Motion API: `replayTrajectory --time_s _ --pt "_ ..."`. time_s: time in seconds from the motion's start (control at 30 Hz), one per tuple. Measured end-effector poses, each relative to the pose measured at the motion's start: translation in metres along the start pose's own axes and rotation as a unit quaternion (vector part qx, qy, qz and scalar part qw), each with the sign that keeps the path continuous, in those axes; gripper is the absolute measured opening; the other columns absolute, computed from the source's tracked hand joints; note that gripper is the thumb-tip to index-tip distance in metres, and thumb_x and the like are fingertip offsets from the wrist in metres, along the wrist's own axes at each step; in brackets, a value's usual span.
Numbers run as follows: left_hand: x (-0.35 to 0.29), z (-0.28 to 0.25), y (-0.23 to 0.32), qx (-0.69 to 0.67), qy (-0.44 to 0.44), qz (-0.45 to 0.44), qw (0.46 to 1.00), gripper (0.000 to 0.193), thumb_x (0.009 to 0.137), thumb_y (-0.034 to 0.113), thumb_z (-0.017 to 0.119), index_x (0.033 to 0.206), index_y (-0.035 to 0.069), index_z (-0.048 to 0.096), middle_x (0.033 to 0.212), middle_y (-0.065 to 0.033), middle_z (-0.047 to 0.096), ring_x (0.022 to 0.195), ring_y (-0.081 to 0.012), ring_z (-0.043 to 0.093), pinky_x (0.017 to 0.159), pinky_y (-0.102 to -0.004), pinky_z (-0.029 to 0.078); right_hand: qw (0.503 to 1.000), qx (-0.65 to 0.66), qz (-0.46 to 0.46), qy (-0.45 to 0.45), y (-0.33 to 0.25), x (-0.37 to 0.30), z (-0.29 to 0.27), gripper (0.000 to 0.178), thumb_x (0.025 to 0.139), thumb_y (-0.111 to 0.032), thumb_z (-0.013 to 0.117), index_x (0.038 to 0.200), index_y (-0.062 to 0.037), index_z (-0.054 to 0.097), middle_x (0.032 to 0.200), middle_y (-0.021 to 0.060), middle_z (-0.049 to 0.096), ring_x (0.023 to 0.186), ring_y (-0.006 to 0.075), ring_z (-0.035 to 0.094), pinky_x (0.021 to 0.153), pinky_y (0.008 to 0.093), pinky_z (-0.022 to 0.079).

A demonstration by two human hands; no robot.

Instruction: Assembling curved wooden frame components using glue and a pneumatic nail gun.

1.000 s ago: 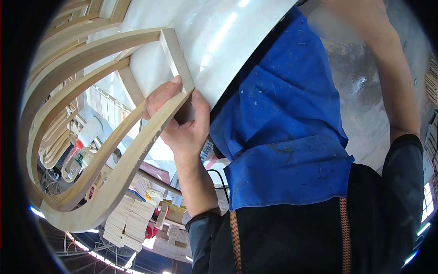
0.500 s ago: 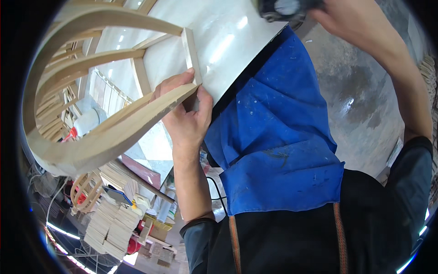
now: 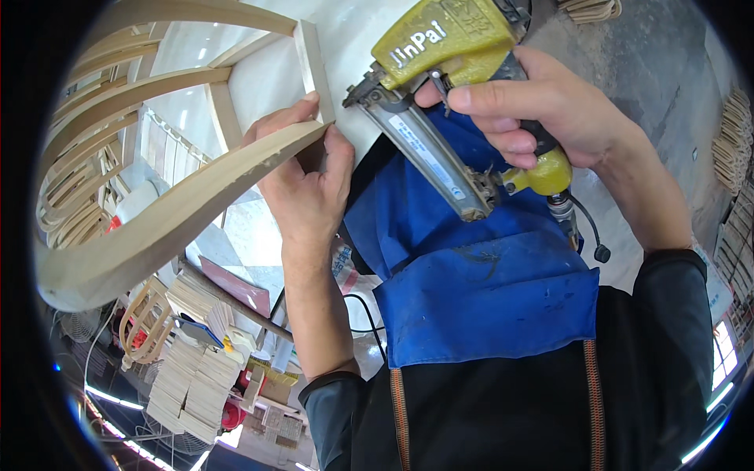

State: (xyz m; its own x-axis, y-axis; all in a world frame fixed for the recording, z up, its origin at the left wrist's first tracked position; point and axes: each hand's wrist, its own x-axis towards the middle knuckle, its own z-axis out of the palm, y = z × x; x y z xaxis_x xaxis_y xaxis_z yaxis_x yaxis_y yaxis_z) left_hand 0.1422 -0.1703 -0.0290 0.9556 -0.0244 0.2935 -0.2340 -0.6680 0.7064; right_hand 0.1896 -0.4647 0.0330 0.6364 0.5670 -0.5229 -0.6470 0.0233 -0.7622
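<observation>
My left hand (image 3: 302, 177) is closed around the end of a curved wooden frame (image 3: 188, 192), its thumb and fingers on either side of the joint where the bent rail meets a short straight bar (image 3: 310, 71). In my right hand (image 3: 550, 110) is a yellow-green pneumatic nail gun (image 3: 452, 47), gripped by its dark handle with a finger by the trigger. Its nose points left, a little to the right of the joint and apart from the wood. The silver magazine (image 3: 428, 153) slants down over my blue apron (image 3: 479, 314).
The frame rests on a pale, glossy table (image 3: 259, 235). More curved wooden parts (image 3: 86, 196) and a white bottle with a red tip (image 3: 133, 202) are at the left. Stacked wooden strips (image 3: 184, 392) lie at the lower left. Bundled wooden pieces (image 3: 732, 141) stand at the far right.
My right hand has brought the nail gun from the upper edge down and left, close to the frame's joint. My left hand and the frame have shifted slightly left and up.
</observation>
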Motion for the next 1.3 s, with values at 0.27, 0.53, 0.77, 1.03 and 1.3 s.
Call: replayTrajectory --time_s 0.27,0.53,0.77,1.03,1.3 --pt "-0.003 -0.001 -0.002 -0.007 -0.001 -0.008 1.0 0.042 0.086 0.001 0.078 0.127 0.005 0.075 0.115 -0.0108 0.074 0.107 -0.0253 0.064 0.097 -0.0374 0.053 0.994 0.105 0.018 -0.032 0.016 0.006 -0.002 0.041 0.111 -0.026 0.072 0.131 0.0086 0.072 0.067 -0.0029 0.052 0.052 0.0034 0.046 0.047 0.02 0.04" --pt "-0.004 0.001 0.0 -0.007 0.004 0.003 1.0 0.044 0.085 0.001 0.078 0.128 0.007 0.073 0.115 -0.0092 0.075 0.104 -0.0251 0.065 0.1 -0.037 0.05 0.992 0.112 0.019 -0.047 0.021 0.011 -0.003 0.039 0.111 -0.028 0.072 0.129 0.0066 0.074 0.066 -0.0032 0.051 0.052 0.0029 0.046 0.047 0.0191 0.041" --pt "-0.003 -0.002 -0.004 0.017 -0.006 0.019 1.0 0.044 0.084 0.001 0.079 0.128 0.007 0.072 0.114 -0.009 0.075 0.105 -0.025 0.065 0.1 -0.0374 0.05 0.993 0.103 0.03 -0.048 0.018 0.015 -0.006 0.037 0.111 -0.028 0.072 0.126 0.0055 0.075 0.065 -0.0034 0.052 0.051 0.0034 0.045 0.047 0.019 0.041" --pt "-0.003 -0.001 -0.003 0.015 0.0 0.004 1.0 0.045 0.084 0.001 0.079 0.128 0.007 0.071 0.115 -0.0093 0.075 0.106 -0.0249 0.065 0.101 -0.0382 0.051 0.994 0.088 0.063 -0.024 0.022 0.014 -0.003 0.038 0.11 -0.027 0.072 0.125 0.0074 0.074 0.064 -0.0041 0.05 0.05 0.0036 0.045 0.046 0.0194 0.041" --pt "-0.005 -0.001 -0.004 0.012 0.004 0.008 1.0 0.045 0.084 0.001 0.079 0.128 0.007 0.071 0.116 -0.0093 0.075 0.106 -0.0252 0.066 0.101 -0.0384 0.051 0.987 0.142 0.017 -0.078 0.03 0.019 -0.014 0.039 0.11 -0.026 0.071 0.129 0.0092 0.071 0.063 -0.0049 0.048 0.049 0.0032 0.045 0.045 0.0193 0.04"
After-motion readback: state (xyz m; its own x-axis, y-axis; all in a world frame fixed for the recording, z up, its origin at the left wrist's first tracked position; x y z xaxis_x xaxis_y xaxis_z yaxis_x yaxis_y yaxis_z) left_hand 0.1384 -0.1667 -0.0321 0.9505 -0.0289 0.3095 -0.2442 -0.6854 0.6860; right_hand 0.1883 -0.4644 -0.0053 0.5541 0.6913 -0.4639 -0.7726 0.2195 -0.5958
